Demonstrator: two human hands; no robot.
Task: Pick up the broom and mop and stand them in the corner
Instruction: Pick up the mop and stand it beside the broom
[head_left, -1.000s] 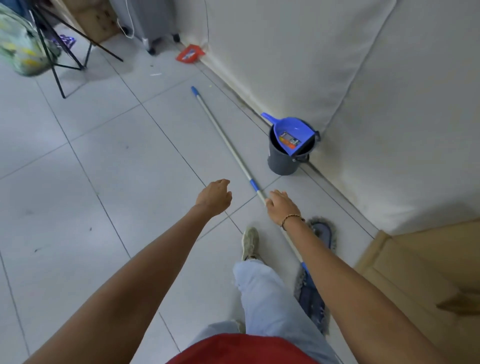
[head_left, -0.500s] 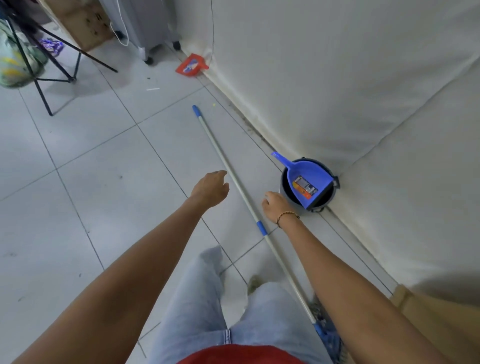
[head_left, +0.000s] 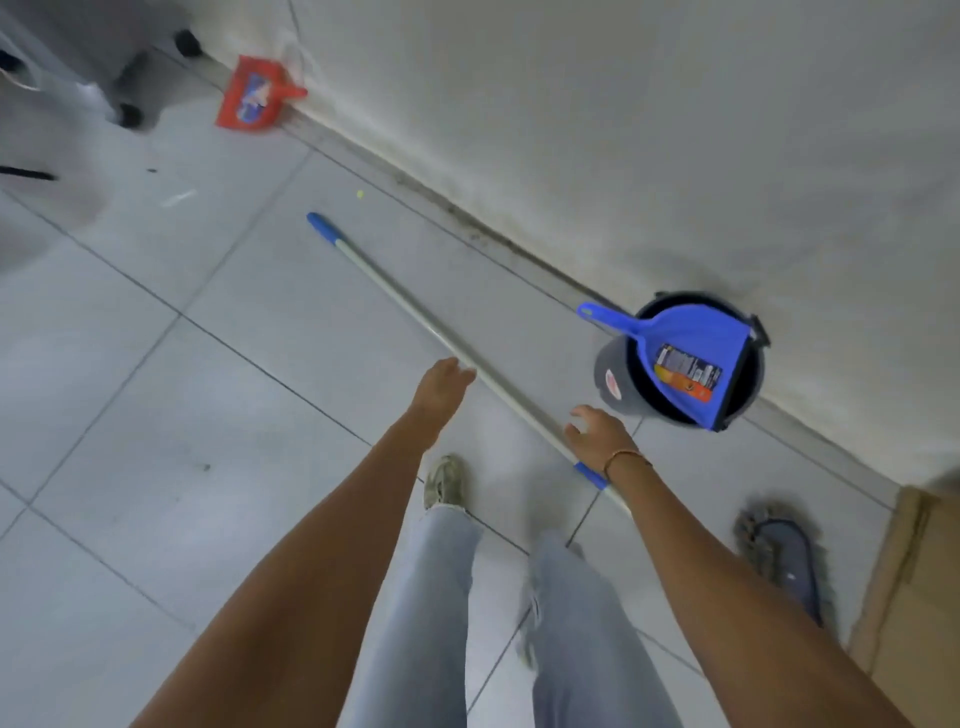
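The mop lies flat on the tiled floor. Its long pale handle has a blue tip at the far left end and a blue collar near my right wrist. The flat fringed mop head rests at the lower right. My left hand hovers beside the handle, fingers apart, fingertips at the pole. My right hand is spread over the handle just above the blue collar, holding nothing. No broom is in view.
A grey bucket with a blue dustpan in it stands against the white wall. A red dustpan lies farther along the wall, near a grey wheeled unit. A wooden panel is at the right edge.
I have stepped forward and leaned lower. Both hands have come down closer to the mop handle, and the mop head now shows at the lower right.
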